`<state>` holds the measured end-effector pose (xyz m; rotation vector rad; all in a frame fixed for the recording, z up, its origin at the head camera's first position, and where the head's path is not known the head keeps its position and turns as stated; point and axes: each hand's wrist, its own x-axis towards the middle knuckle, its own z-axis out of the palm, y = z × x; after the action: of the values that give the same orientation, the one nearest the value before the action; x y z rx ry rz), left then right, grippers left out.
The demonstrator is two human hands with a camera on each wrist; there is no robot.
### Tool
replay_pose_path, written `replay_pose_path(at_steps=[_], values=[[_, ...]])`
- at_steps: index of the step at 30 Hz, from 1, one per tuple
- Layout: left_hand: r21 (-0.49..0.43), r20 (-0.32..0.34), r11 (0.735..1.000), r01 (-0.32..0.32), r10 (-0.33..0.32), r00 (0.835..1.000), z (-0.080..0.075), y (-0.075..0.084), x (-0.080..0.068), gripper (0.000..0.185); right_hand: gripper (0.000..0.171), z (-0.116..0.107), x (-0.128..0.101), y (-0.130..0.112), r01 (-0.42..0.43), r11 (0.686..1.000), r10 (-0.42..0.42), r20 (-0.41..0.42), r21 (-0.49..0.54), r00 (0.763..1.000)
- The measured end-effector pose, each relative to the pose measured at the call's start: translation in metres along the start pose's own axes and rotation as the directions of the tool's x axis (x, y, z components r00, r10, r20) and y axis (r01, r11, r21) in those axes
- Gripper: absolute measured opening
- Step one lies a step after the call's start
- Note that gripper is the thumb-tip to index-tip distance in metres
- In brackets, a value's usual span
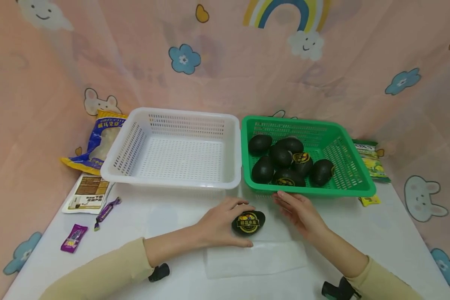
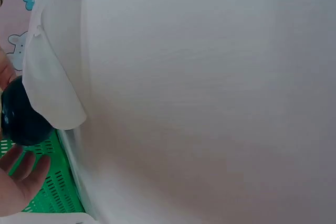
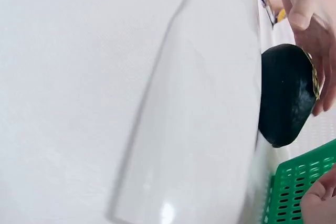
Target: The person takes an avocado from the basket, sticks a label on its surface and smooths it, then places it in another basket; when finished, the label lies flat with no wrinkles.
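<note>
In the head view my left hand (image 1: 237, 219) grips a black egg-shaped packet (image 1: 248, 222) with a yellow label, resting it on the far edge of a white paper sheet (image 1: 255, 259) on the white table. My right hand (image 1: 290, 205) lies beside it, fingers straight, empty, just in front of the green basket (image 1: 360, 189). That basket holds several more black packets (image 1: 281, 156). The white basket (image 1: 172, 181) to its left is empty. The right wrist view shows the black packet (image 3: 286, 95) under left-hand fingers (image 3: 310, 24) beside the sheet (image 3: 205, 119). The left wrist view shows the packet (image 2: 21, 114) and sheet (image 2: 50, 87).
A blue and yellow snack bag (image 1: 97, 141) leans at the back left, with a flat printed packet (image 1: 88, 196) and two purple sweets (image 1: 106, 210) (image 1: 73, 237) near the table's left edge. A green snack packet (image 1: 371, 160) lies right of the green basket. Pink patterned cloth surrounds the table.
</note>
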<state>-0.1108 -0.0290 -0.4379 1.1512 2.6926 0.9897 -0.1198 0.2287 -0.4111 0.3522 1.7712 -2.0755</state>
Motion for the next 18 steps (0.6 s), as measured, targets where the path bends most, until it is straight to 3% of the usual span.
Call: replay_pose_path(at_steps=[3, 7, 10, 12, 15, 18], values=[[0.012, 0.069, 1.0, -0.025, 0.024, 0.997, -0.001, 0.001, 0.009, 0.066, 0.013, -0.001, 0.003, -0.002, 0.006, 1.0, -0.006, -0.012, 0.001, 1.0], [-0.045, 0.115, 0.992, -0.121, 0.125, 0.985, -0.015, 0.009, 0.022, 0.054, 0.013, 0.001, 0.006, 0.0, 0.022, 0.998, -0.024, -0.045, -0.053, 0.999], [-0.106, 0.081, 0.976, -0.191, 0.2, 0.976, -0.037, 0.024, 0.044, 0.053, 0.016, 0.002, 0.007, 0.002, 0.027, 0.999, -0.03, -0.082, -0.046, 0.996], [-0.106, 0.03, 0.973, -0.206, 0.21, 0.977, -0.054, 0.032, 0.067, 0.054, 0.018, 0.002, 0.008, 0.004, 0.025, 0.999, -0.028, -0.094, -0.037, 0.995], [-0.008, -0.034, 0.989, -0.147, 0.146, 0.989, -0.068, 0.033, 0.105, 0.063, 0.014, 0.002, 0.011, 0.006, 0.015, 0.999, -0.02, -0.1, -0.048, 0.995], [0.109, -0.035, 0.993, -0.046, 0.05, 0.998, -0.066, 0.023, 0.129, 0.085, 0.021, 0.003, 0.013, 0.009, -0.009, 0.994, -0.001, -0.087, -0.108, 0.996]])
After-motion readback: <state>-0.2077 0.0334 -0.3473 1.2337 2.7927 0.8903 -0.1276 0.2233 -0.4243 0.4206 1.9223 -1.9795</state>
